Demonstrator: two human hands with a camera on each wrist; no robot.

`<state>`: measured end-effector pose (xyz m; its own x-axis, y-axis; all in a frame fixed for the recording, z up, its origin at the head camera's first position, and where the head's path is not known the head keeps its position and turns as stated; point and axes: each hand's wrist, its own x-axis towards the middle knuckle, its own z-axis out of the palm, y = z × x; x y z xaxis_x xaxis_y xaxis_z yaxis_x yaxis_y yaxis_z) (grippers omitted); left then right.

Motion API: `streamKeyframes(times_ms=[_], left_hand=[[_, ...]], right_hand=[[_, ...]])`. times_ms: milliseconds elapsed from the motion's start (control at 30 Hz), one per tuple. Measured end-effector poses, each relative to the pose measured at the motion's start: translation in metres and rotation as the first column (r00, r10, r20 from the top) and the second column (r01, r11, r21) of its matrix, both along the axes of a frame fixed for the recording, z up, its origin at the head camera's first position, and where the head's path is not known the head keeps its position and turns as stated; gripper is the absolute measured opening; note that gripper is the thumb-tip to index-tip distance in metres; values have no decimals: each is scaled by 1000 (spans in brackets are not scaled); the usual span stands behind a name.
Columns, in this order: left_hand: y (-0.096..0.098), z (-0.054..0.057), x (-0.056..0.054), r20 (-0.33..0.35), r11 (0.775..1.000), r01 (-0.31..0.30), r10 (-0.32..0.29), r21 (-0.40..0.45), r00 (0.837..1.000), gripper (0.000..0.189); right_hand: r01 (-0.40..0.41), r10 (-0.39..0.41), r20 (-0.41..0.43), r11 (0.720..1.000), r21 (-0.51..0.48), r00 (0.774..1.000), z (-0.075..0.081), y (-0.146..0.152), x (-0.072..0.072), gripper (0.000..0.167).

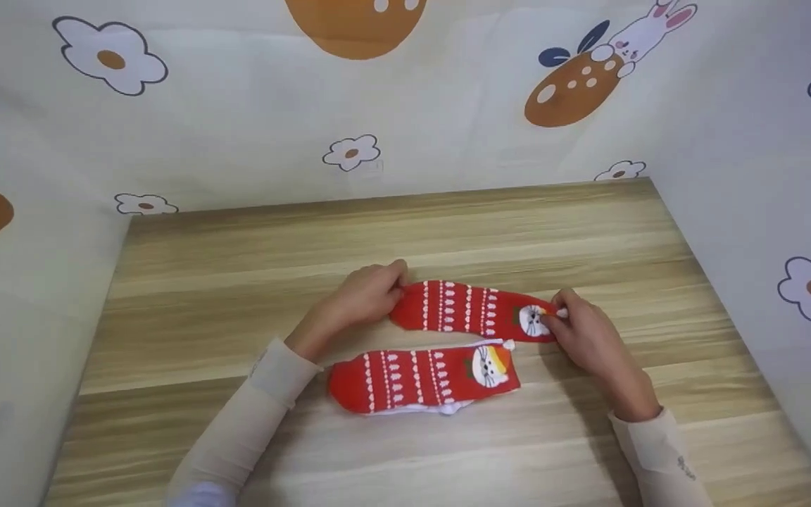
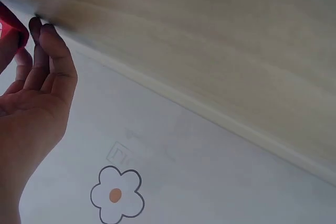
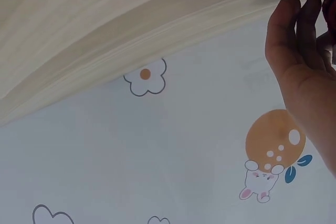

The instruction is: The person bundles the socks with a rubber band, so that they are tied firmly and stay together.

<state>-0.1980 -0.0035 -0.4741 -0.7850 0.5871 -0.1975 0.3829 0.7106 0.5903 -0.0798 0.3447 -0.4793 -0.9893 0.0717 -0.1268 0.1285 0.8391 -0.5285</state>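
Two red socks with white rows of patterns and a white cat face lie side by side in the head view. My left hand (image 1: 372,292) pinches the toe of the farther sock (image 1: 458,308). At its cuff end, beside the cat face, my right hand (image 1: 591,338) grips the fabric between thumb and fingers. Closer to me the other sock (image 1: 419,380) lies flat, toe to the left, white edging showing along its sides. A bit of red cloth shows at the left hand (image 2: 44,87) in the left wrist view, and dark red cloth at the right hand (image 3: 307,72) in the right wrist view.
The socks lie on a wood-grain table (image 1: 236,260). A pale patterned cloth (image 1: 236,141) with flowers and a rabbit rises behind the table and along both sides.
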Motion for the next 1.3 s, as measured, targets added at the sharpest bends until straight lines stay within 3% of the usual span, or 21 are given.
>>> streamKeyframes(times_ms=[300,467,600,700,967,1100,1300], left_hand=[[-18,5,18,-15,990,-112,113,87,993,14],[-27,13,25,7,959,-214,217,187,976,22],[-35,20,28,65,930,-262,254,256,965,22],[-43,25,31,120,910,-274,248,311,961,21],[-67,40,39,223,853,-268,184,447,957,22],[-73,46,42,252,848,-274,173,453,952,23],[-76,47,46,256,843,-268,162,465,953,22]], right_hand=[[-7,2,-114,999,-47,993,3,-10,6,24],[-8,-14,-132,987,-162,991,9,-13,7,25],[24,-55,-106,962,-273,993,16,-14,8,36],[35,-82,-119,936,-350,989,21,-15,11,38],[-35,-86,-229,877,-479,970,25,-21,14,20],[-37,-79,-222,879,-476,972,27,-24,15,22],[-43,-74,-223,878,-477,972,29,-27,17,22]])
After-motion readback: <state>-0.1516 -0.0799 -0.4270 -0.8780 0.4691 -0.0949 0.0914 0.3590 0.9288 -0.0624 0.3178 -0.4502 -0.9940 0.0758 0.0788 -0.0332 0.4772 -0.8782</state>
